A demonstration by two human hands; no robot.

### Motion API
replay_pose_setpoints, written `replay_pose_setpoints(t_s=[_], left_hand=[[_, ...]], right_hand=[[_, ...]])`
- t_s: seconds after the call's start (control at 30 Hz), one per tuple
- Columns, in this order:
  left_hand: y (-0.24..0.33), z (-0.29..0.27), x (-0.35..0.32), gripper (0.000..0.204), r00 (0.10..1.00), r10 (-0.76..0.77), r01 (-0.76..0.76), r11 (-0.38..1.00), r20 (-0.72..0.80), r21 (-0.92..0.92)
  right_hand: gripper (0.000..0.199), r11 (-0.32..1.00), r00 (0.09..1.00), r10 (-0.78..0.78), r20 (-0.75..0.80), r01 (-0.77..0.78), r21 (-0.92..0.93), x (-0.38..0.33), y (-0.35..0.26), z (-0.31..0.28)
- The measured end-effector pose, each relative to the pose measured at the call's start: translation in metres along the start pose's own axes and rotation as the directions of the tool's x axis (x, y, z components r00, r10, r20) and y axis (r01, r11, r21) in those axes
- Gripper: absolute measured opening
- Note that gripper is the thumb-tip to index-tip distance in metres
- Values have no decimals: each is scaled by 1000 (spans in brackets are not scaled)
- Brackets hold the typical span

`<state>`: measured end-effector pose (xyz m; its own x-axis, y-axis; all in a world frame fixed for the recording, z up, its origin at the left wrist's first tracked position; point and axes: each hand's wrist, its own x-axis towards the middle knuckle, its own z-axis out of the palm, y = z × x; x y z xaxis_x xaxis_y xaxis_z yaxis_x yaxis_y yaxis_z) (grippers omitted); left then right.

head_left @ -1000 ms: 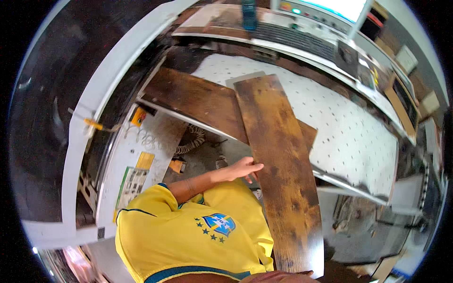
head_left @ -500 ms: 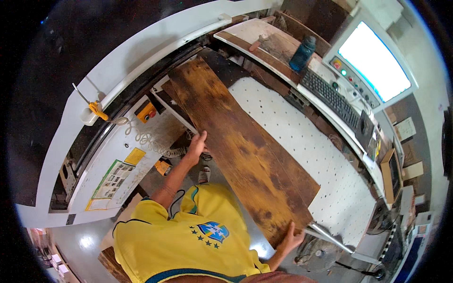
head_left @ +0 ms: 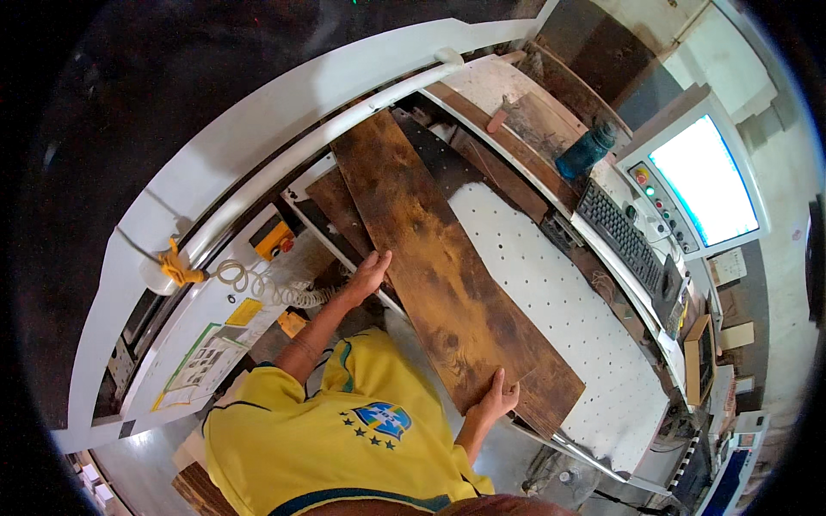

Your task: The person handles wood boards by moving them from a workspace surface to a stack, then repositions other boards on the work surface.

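A long brown wood-grain board (head_left: 430, 249) lies at a slant, held at its near edge by both my hands. My left hand (head_left: 368, 277) grips that edge around its middle, fingers out of sight beneath. At the near right corner, my right hand (head_left: 493, 398) has its thumb on top and its other fingers mostly hidden. Under this board lies a second wood-grain board (head_left: 551, 397), turned at a slightly different angle. Its right end shows past my right hand, and another brown piece (head_left: 334, 205) shows at the upper left. Beneath them is a white perforated table (head_left: 568, 301).
A white rail (head_left: 284, 163) curves along the left. Beside it hang a coiled cable (head_left: 267, 284) and an orange switch box (head_left: 274, 239). On the right ledge are a blue bottle (head_left: 587, 150), a keyboard (head_left: 621, 225) and a lit monitor (head_left: 705, 181).
The upper board has shifted away from the lower one's right end, so more of the lower board shows at both ends. My right hand has moved left with it, and the view has turned.
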<state>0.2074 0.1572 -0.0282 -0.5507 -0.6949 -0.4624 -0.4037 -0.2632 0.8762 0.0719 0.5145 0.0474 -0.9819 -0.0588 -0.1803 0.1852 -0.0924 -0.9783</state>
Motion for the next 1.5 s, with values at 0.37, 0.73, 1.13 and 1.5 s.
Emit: replay_pose_setpoints(t_s=[0.37,0.73,1.13,1.5], left_hand=[[58,24,51,42,788,592,-612,720,169,328],[71,50,136,64,815,572,-341,602,-93,722],[110,63,198,120,832,462,-1,555,-307,832],[102,38,236,129,758,587,21,414,-285,910]], right_hand=[[31,921,1000,6,2,-5,-389,239,-16,39],[70,202,806,-375,458,553,-808,341,-2,14],[67,352,682,-470,560,727,-590,352,17,-4],[80,274,654,-357,667,756,-595,375,-2,16]])
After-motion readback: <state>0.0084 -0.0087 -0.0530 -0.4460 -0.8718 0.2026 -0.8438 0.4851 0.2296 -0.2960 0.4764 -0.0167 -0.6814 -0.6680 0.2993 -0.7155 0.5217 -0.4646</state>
